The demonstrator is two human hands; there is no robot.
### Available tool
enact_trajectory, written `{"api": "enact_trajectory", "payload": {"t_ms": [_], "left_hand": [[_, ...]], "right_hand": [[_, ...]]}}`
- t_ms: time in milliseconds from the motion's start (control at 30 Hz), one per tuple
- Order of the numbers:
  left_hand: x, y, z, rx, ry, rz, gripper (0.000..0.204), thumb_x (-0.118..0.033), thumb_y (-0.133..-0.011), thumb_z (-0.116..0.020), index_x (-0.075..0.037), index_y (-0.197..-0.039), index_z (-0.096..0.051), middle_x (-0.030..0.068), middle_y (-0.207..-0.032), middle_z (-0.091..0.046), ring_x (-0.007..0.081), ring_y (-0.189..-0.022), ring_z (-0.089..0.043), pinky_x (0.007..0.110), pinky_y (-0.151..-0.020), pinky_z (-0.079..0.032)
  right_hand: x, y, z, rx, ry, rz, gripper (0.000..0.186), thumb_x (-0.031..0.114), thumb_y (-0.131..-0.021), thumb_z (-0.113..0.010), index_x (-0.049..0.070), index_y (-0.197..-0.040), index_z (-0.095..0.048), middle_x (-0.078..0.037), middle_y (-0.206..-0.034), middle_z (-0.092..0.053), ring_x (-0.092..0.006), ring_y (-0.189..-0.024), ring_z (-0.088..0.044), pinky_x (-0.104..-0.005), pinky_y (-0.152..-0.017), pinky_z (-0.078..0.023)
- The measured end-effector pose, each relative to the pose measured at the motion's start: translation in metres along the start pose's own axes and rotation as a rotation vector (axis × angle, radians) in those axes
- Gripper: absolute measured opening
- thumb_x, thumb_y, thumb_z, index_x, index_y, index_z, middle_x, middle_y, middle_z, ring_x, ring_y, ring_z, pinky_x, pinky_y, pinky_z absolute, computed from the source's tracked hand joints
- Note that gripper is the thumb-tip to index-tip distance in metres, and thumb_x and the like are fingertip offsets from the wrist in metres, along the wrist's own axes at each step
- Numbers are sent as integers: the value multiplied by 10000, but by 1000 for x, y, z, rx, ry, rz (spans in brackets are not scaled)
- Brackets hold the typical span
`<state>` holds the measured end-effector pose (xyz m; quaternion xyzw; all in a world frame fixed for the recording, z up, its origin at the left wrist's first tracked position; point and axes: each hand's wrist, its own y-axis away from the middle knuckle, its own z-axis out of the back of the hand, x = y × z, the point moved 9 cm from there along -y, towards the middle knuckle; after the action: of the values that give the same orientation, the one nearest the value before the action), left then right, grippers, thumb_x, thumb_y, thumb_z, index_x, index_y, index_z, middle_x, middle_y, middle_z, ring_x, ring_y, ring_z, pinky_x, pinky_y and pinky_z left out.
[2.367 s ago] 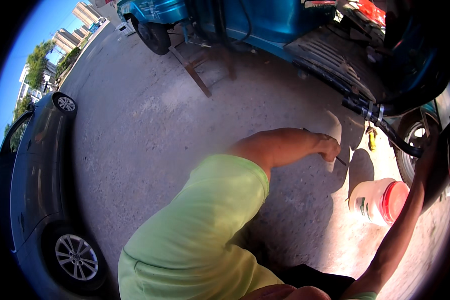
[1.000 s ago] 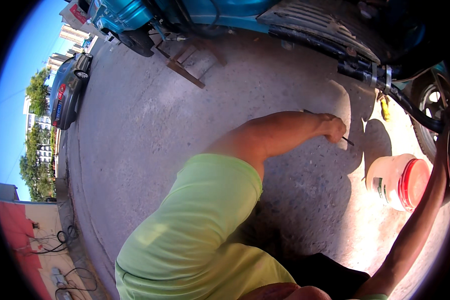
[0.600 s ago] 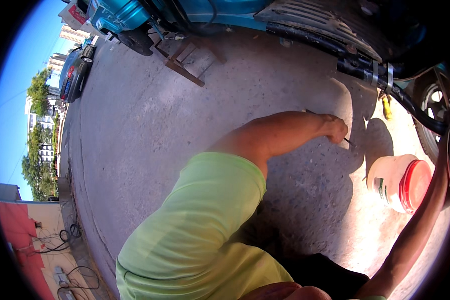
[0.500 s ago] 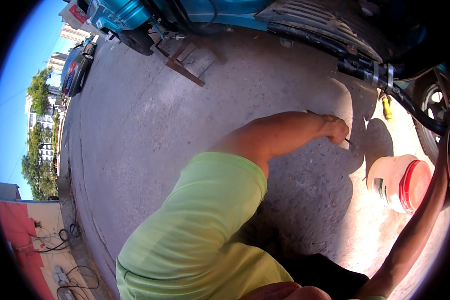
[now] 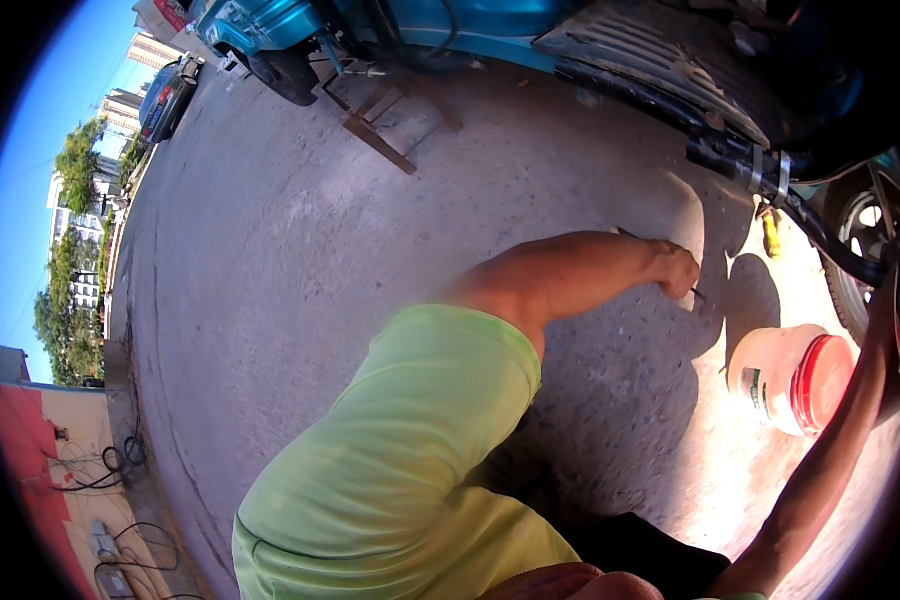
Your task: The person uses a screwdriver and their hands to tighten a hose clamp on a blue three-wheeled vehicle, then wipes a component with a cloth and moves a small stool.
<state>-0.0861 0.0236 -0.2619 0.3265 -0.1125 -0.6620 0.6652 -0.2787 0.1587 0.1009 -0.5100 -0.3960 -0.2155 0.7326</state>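
Note:
My left arm, in a light green sleeve, stretches across the concrete. The left hand (image 5: 678, 272) is closed round a thin dark rod; its tip (image 5: 699, 295) sticks out beyond the fingers. My right forearm (image 5: 828, 455) rises along the right side, past a whitish bucket (image 5: 765, 372) with a red lid (image 5: 826, 384) lying on its side. The right hand is lost in shadow beside a vehicle wheel (image 5: 863, 225), so its fingers cannot be made out. Between wheel and left hand, a small yellow object (image 5: 771, 235) lies on the sunlit ground.
A blue vehicle (image 5: 490, 35) with a black tube (image 5: 730, 155) along its lower side spans the top. A brown metal stand (image 5: 380, 145) is on the ground near its front wheel (image 5: 285, 78). Cables (image 5: 122, 460) hang by a wall at left; a dark car (image 5: 170, 100) is parked far off.
The view has shifted slightly, moving the background a little. Both arms keep nearly the same pose, and the left hand still grips the thin rod.

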Motion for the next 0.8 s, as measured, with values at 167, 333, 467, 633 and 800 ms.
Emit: {"api": "enact_trajectory", "payload": {"t_ms": [167,333,467,633,800], "left_hand": [[-1,-6,0,-52,-4,-23,266,-128,-759,-581,-55,-948,-755,135,-1008,-726,296,-964,-686,416,-779,-540],[-1,-1,1,-11,-35,24,274,-150,-777,-573,-54,-967,-747,143,-1000,-722,312,-946,-686,419,-775,-543],[-22,-19,-9,45,-121,-144,299,-173,-817,-552,-53,-1026,-729,164,-995,-712,339,-866,-693,441,-742,-544],[-107,92,47,-147,374,-257,310,-296,-941,-490,-36,-982,-653,191,-924,-677,364,-892,-659,481,-777,-503],[-143,218,90,-60,787,-238,361,-347,-1006,-446,-26,-998,-613,211,-975,-654,381,-963,-626,479,-825,-475]], "right_hand": [[-11,-3,9,-16,-42,-24,274,296,-1011,-497,48,-920,-570,-15,-748,-448,-114,-620,-414,-240,-558,-359],[-24,-5,13,-34,-106,-74,215,245,-1004,-521,80,-867,-538,9,-708,-392,-96,-597,-368,-238,-561,-342],[-31,-8,25,-55,-203,-155,202,204,-999,-540,106,-824,-512,29,-677,-347,-81,-578,-331,-236,-563,-329],[-36,5,18,-40,-398,-344,237,153,-992,-563,139,-770,-481,53,-637,-292,-62,-555,-284,-233,-566,-312],[-31,24,9,19,-385,-482,230,141,-991,-541,116,-784,-445,34,-672,-319,-94,-638,-334,-259,-664,-338]]}}
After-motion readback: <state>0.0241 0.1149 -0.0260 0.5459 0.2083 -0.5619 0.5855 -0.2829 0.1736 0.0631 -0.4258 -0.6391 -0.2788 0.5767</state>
